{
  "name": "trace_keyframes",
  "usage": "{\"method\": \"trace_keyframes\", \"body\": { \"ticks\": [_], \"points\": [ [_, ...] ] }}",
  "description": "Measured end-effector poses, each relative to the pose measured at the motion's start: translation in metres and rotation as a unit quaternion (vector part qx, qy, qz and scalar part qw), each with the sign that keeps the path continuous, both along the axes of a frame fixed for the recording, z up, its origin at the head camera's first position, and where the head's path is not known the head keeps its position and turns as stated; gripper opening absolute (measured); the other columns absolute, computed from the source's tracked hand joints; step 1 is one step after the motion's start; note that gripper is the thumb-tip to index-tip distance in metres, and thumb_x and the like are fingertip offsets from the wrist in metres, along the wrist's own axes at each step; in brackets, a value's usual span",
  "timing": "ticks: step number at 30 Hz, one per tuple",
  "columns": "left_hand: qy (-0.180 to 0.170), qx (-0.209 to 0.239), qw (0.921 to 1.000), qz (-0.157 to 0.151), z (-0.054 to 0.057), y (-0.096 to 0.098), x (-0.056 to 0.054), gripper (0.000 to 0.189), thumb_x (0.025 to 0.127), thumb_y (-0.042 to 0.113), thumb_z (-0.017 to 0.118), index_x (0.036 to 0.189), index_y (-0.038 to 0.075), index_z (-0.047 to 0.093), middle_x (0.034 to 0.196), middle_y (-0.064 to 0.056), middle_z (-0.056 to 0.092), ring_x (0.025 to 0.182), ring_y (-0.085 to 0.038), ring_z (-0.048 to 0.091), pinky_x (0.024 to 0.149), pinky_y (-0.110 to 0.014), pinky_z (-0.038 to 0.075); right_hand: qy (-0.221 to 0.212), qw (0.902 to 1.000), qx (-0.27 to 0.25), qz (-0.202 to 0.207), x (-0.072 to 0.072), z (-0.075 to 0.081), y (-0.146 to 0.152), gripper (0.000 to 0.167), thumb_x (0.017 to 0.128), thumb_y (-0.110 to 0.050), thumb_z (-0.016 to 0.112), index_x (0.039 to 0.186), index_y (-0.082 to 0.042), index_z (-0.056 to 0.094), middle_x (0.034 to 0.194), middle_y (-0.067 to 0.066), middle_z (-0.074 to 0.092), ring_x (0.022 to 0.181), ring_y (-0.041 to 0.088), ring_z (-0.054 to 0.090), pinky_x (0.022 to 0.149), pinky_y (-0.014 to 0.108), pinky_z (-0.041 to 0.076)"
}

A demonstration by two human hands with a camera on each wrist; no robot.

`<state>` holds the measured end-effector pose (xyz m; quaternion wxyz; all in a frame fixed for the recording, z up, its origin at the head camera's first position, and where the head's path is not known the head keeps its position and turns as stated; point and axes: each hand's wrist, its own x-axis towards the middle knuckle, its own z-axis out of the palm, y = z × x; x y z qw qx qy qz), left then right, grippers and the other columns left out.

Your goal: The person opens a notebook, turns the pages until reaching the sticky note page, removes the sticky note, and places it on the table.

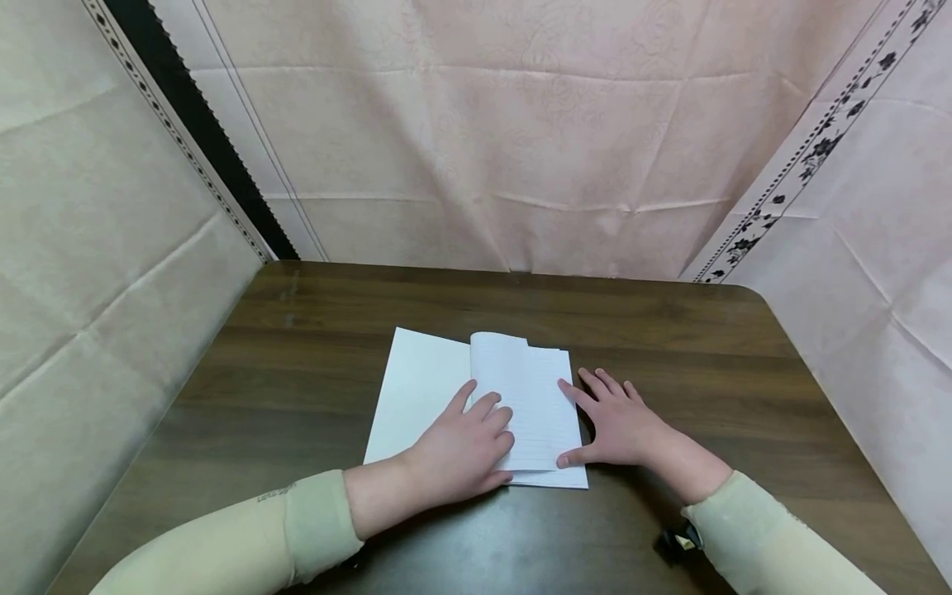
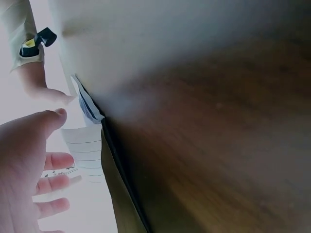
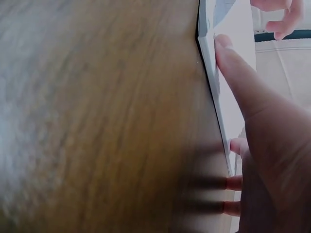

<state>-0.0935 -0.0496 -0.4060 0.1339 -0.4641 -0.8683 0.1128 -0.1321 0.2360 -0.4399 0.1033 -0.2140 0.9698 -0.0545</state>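
The left hand, fingers loose, lay over the open notebook; the right hand, spread and gripping nothing, touched its right edge — light, outward smoothing likely suited the bulging page — on the wooden table.

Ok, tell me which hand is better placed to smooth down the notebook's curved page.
Left, I'd say: the left hand lies across the middle of the notebook, by the curved page, while the right hand sits at the notebook's right edge.

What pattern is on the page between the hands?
The page is white with thin ruled lines, clearest in the left wrist view.
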Motion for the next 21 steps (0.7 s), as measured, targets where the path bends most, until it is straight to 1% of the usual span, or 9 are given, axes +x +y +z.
{"method": "trace_keyframes", "body": {
  "ticks": [3,6,10,13,16,19,21],
  "points": [
    [0.004,0.002,1.0,0.006,0.001,-0.003,0.003,0.043,0.09,0.061,0.058,0.096,0.02,0.068,0.12,-0.002,0.06,0.125,-0.03,0.046,0.108,-0.062,0.029,-0.003,1.0,-0.005,0.0,-0.002,-0.003,0.001,0.123,0.061,-0.096,0.051,0.158,-0.023,0.029,0.16,0.019,0.024,0.146,0.045,0.019,0.107,0.073,0.02],
    [0.017,0.01,0.9997,0.013,0.003,-0.006,0.007,0.039,0.09,0.057,0.059,0.095,0.019,0.068,0.118,-0.002,0.059,0.125,-0.031,0.046,0.107,-0.066,0.026,-0.002,0.9999,-0.014,0.0,-0.003,-0.007,0.001,0.124,0.059,-0.096,0.052,0.157,-0.023,0.03,0.16,0.019,0.025,0.145,0.045,0.019,0.106,0.074,0.02],
    [0.04,0.039,0.9979,0.032,0.005,-0.009,0.014,0.032,0.087,0.048,0.061,0.092,0.017,0.068,0.12,-0.004,0.059,0.129,-0.033,0.045,0.106,-0.072,0.022,-0.006,0.9998,-0.016,0.003,-0.002,-0.006,0.0,0.124,0.06,-0.095,0.054,0.157,-0.021,0.031,0.159,0.021,0.026,0.144,0.047,0.019,0.105,0.075,0.02],
    [0.042,0.058,0.9955,0.062,0.008,-0.012,0.019,0.029,0.085,0.044,0.061,0.092,0.016,0.066,0.123,-0.006,0.058,0.132,-0.035,0.042,0.105,-0.075,0.019,-0.01,0.9998,-0.015,0.005,-0.001,-0.004,0.0,0.123,0.061,-0.094,0.054,0.157,-0.02,0.03,0.159,0.022,0.025,0.144,0.048,0.018,0.105,0.076,0.019],
    [0.035,0.067,0.9924,0.097,0.013,-0.016,0.024,0.029,0.085,0.043,0.06,0.094,0.016,0.066,0.128,-0.007,0.057,0.135,-0.036,0.038,0.105,-0.077,0.015,-0.011,0.9998,-0.017,0.005,0.0,-0.002,0.0,0.122,0.063,-0.093,0.056,0.157,-0.02,0.029,0.159,0.021,0.024,0.145,0.047,0.018,0.105,0.075,0.018],
    [0.03,0.079,0.9878,0.131,0.018,-0.022,0.03,0.028,0.085,0.04,0.059,0.094,0.014,0.065,0.131,-0.008,0.056,0.136,-0.037,0.036,0.104,-0.077,0.014,-0.011,0.9996,-0.025,0.009,0.0,0.0,0.0,0.12,0.065,-0.09,0.058,0.157,-0.019,0.03,0.159,0.022,0.025,0.144,0.048,0.019,0.103,0.076,0.018],
    [0.031,0.095,0.9837,0.149,0.021,-0.026,0.033,0.026,0.084,0.037,0.059,0.093,0.013,0.064,0.129,-0.008,0.056,0.136,-0.038,0.037,0.104,-0.077,0.015,-0.017,0.9996,-0.02,0.008,0.0,0.0,0.0,0.12,0.065,-0.092,0.055,0.158,-0.02,0.028,0.16,0.021,0.023,0.145,0.047,0.018,0.105,0.076,0.018]
  ]
}}
